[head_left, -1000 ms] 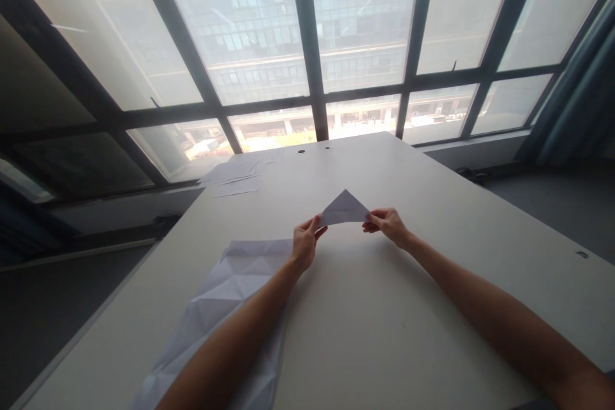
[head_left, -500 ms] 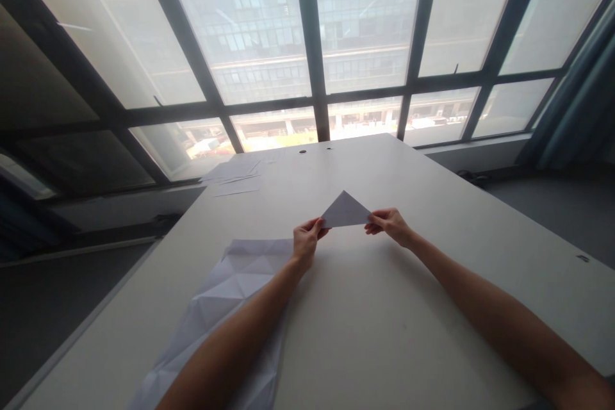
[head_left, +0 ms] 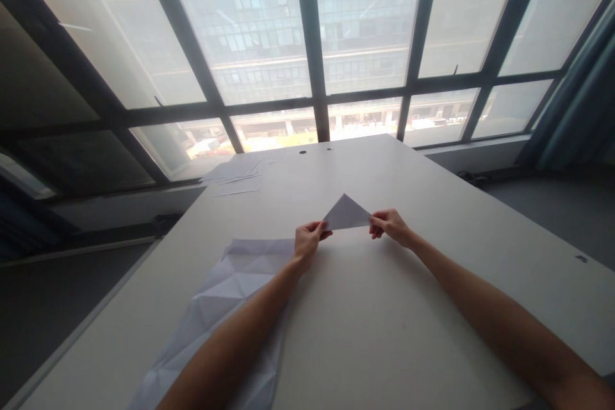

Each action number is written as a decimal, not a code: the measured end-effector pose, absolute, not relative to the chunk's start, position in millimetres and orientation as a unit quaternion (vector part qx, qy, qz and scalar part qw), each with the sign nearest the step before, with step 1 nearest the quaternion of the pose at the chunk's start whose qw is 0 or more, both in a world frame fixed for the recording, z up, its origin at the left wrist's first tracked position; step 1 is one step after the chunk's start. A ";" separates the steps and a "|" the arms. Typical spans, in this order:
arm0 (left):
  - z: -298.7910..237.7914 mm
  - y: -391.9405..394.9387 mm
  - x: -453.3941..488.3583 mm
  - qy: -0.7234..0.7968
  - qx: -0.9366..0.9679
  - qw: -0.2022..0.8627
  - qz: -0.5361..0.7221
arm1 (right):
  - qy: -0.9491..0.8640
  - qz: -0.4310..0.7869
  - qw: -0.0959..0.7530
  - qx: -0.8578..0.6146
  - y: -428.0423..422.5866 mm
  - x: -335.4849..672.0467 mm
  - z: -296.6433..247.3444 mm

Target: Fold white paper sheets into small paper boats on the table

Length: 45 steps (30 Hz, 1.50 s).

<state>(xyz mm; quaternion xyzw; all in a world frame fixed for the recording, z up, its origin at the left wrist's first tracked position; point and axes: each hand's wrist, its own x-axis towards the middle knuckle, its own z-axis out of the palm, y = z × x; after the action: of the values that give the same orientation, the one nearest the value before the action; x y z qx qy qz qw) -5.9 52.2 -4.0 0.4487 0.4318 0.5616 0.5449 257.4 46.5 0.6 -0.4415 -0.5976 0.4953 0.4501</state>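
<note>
A white sheet of paper folded into a triangle [head_left: 346, 213] is held above the table, its peak pointing away from me. My left hand [head_left: 307, 240] pinches the left corner between thumb and fingers. At the opposite corner, my right hand [head_left: 388, 225] grips the paper in the same way. Under and beside my left forearm lies a large creased sheet of white paper [head_left: 223, 282], marked with a pattern of triangular folds; the forearm hides part of it.
The white table [head_left: 384, 307] stretches toward tall windows [head_left: 365, 19] with dark frames. Several loose sheets of paper [head_left: 235, 170] lie at its far left. A round hole [head_left: 302, 152] shows near the far edge. A blue curtain [head_left: 567, 90] hangs at the right.
The folded triangle has dropped very slightly toward me and tilted a little. Both hands have shifted slightly with it, keeping their pinch on its corners.
</note>
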 end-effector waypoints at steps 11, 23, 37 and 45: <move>-3.7 52.3 -8.0 0.453 0.462 0.522 0.555 | -0.637 0.449 0.462 -0.423 46.1 255.4 2.4; -4.0 50.6 -6.2 0.460 0.449 0.527 0.557 | -0.596 0.468 0.481 -0.441 45.6 251.1 -2.5; -5.4 53.7 -6.4 0.457 0.435 0.511 0.584 | -0.605 0.474 0.480 -0.424 46.4 250.0 0.0; -3.3 50.1 -5.0 0.440 0.448 0.505 0.592 | -0.584 0.459 0.514 -0.428 48.4 250.3 -3.0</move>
<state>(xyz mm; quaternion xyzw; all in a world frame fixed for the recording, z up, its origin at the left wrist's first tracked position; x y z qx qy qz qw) -5.0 50.1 -3.3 0.4481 0.4405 0.5920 0.5047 250.3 48.4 -3.0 -0.4283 -0.5844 0.4590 0.5141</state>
